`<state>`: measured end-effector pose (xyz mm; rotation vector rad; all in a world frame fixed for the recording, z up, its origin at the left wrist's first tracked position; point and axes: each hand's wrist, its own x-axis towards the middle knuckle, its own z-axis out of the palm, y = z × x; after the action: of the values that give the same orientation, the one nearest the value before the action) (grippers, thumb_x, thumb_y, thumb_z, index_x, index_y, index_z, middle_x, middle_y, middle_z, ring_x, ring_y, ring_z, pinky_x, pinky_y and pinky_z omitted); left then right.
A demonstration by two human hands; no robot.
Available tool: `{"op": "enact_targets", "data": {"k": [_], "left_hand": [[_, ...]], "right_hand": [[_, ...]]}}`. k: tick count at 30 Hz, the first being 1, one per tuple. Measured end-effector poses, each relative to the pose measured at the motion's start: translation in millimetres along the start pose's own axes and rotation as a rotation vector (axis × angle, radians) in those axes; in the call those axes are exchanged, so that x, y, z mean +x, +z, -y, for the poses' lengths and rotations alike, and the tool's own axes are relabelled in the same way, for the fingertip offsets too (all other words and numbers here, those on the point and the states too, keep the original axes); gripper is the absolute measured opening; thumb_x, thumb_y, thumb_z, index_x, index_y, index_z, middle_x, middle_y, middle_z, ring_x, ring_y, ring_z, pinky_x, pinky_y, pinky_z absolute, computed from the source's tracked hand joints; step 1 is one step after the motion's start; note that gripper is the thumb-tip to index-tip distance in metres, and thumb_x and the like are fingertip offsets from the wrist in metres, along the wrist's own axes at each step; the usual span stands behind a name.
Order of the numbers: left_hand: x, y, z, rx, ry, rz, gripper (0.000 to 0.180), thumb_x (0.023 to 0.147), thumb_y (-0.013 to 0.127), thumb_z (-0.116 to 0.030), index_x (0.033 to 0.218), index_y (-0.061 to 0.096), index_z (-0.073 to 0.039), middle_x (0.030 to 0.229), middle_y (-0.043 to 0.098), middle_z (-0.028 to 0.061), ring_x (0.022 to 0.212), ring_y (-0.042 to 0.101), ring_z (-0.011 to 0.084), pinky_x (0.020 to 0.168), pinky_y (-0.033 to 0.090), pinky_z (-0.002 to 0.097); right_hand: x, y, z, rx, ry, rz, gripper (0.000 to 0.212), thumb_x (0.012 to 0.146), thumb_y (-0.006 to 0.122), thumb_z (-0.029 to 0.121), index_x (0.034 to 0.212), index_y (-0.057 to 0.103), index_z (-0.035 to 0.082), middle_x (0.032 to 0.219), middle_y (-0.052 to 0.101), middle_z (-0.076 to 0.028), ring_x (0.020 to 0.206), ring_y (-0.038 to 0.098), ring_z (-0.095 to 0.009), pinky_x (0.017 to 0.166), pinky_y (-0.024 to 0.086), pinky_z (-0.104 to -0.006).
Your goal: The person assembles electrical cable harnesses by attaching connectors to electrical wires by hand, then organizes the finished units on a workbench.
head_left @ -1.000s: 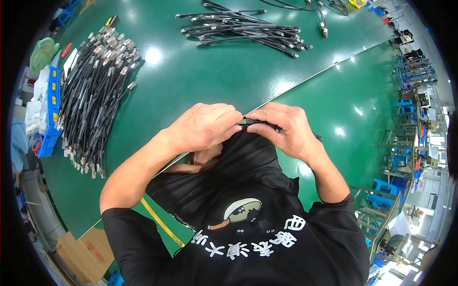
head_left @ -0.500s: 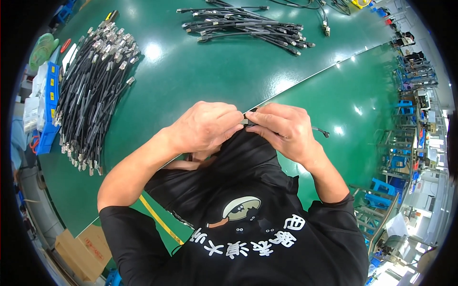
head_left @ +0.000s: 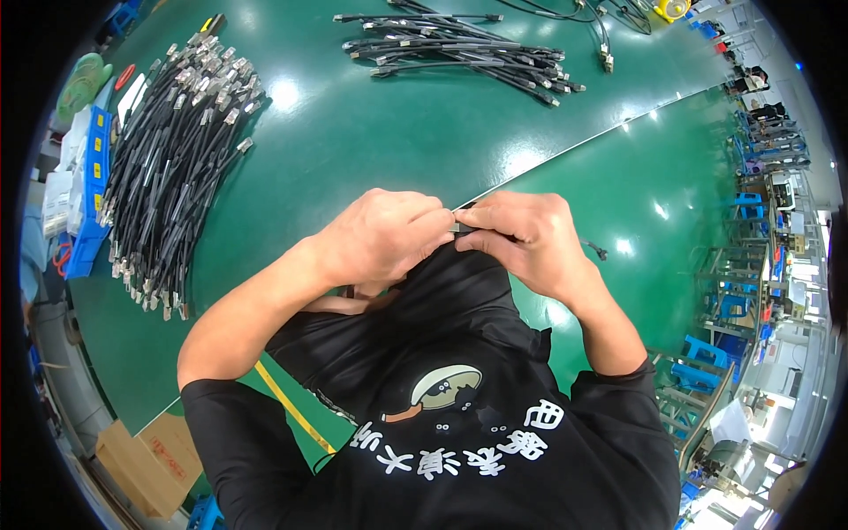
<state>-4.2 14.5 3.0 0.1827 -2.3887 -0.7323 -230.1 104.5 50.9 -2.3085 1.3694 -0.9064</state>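
My two hands meet at the table's near edge, above my lap. Between their fingertips shows the metal plug of a short black cable. The thumb and fingers of my right hand pinch it just behind the plug, and the other cable end sticks out past that hand. My left hand is closed at the plug's tip; its fingertips are partly hidden. A big heap of black cables with metal plugs lies on the left, and a smaller bundle of similar cables lies at the far side.
The green table ends in a slanting edge right at my hands. Blue bins line its left side. At the far right lie more cables. A cardboard box stands low left; blue stools stand on the right.
My hands stay together on the plug with almost no shift. The view has tilted slightly, so the cable piles sit a little differently in it.
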Motion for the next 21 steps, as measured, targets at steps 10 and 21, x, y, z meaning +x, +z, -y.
{"op": "enact_targets", "data": {"k": [10,21], "left_hand": [[4.8,-4.0,7.4,-1.324,-0.787,0.083,0.033,0.108,0.061,-0.027,0.088,0.061,-0.001,0.070,0.046,-0.0032,0.059,0.043,0.0063,0.051,0.034,0.0258],[0.2,-2.5,0.7,-1.537,-0.884,0.056,0.029,0.106,0.060,-0.023,0.085,0.058,-0.004,0.064,0.038,-0.0064,0.054,0.031,0.0049,0.048,0.022,0.0245]], "right_hand": [[5.1,-3.8,-5.2,-0.140,0.007,0.004,0.029,0.084,0.085,0.013,0.108,0.073,0.000,0.088,0.070,-0.013,0.074,0.070,-0.034,0.061,0.055,-0.0422],[0.2,22.9,-23.9,-0.076,-0.160,-0.161,0.027,0.080,0.087,0.009,0.101,0.073,0.000,0.076,0.068,-0.011,0.062,0.066,-0.029,0.053,0.052,-0.0382]]}}
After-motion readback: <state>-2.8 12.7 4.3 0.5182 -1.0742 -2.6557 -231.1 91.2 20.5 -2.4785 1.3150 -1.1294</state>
